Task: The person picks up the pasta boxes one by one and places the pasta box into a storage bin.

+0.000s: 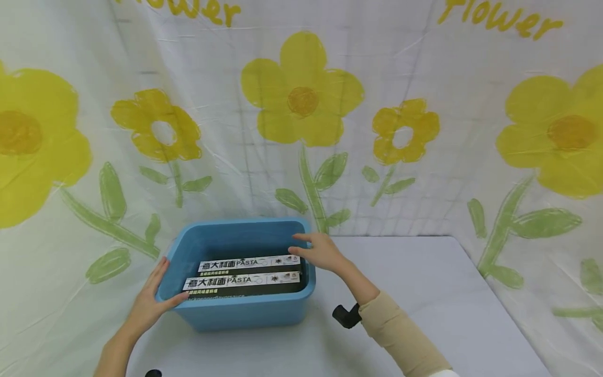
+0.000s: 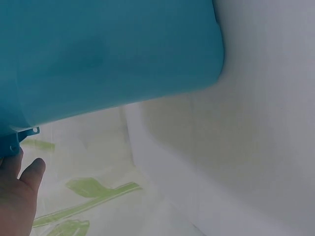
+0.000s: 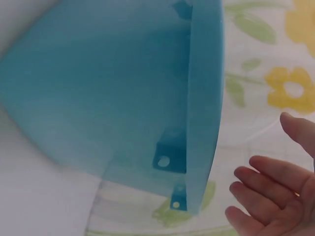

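Note:
A blue plastic bin (image 1: 245, 314) stands on the table with two dark pasta boxes inside, a rear box (image 1: 249, 263) and a front box (image 1: 242, 281), both with white "PASTA" labels. At the bin's left end is my left hand (image 1: 148, 301), its fingers along the outside of the rim and its thumb stretched over the front left corner. Fingertips of the left hand (image 2: 17, 191) reach the bin's rim in the left wrist view. Over the right rim, my right hand (image 1: 320, 251) reaches with fingers extended and spread. The right wrist view shows this right hand (image 3: 275, 196) holding nothing, beside the rim.
Behind the table (image 1: 400, 293) hangs a pale cloth (image 1: 226, 131) printed with yellow flowers. A black device (image 1: 346, 316) sits at the right wrist, and another small black piece (image 1: 153, 373) shows at the bottom edge. Table surface extends to the right of the bin.

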`<state>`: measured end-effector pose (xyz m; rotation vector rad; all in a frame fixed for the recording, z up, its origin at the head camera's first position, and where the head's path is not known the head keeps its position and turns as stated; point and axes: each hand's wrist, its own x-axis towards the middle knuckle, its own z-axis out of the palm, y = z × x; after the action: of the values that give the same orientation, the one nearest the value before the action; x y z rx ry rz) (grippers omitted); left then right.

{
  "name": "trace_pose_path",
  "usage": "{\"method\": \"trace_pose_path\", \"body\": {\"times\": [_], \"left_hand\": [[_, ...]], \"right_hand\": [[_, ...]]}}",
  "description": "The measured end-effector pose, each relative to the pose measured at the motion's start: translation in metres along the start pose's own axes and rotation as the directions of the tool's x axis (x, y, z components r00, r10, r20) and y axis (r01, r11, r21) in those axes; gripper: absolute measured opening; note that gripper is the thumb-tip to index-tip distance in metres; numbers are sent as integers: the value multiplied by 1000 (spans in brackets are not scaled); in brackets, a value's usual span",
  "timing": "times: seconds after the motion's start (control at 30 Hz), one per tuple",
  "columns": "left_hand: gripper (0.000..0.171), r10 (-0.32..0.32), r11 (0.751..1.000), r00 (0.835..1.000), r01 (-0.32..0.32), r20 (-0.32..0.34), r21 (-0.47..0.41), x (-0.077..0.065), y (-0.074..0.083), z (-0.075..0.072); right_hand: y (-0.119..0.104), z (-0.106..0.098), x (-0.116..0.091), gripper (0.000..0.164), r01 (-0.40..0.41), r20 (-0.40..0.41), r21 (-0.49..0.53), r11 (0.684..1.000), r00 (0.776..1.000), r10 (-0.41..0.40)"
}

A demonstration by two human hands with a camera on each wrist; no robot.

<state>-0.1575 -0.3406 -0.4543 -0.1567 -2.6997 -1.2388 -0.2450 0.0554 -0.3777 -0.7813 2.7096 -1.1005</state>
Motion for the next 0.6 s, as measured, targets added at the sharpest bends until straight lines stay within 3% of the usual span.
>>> {"method": "trace_pose_path", "body": {"times": [0.2,0.37,0.47,0.6], "left_hand": [[100,-2,999,1000,1,14,32,1,-2,-1],[97,8,995,999,-12,47,99,5,2,-3],[93,-1,985,1000,-3,24,174,7,7,-5],[90,6,966,995,20,-101,259,8,24,-6]], "right_hand": [[-1,0,-9,53,6,-11,-59,998,1000,-6],[2,-5,-21,62,31,-18,-167,985,999,-35],[7,-11,-31,67,1,-100,-237,972,995,-26],[16,-20,-48,70,-56,-275,-272,961,961,-22]]}}
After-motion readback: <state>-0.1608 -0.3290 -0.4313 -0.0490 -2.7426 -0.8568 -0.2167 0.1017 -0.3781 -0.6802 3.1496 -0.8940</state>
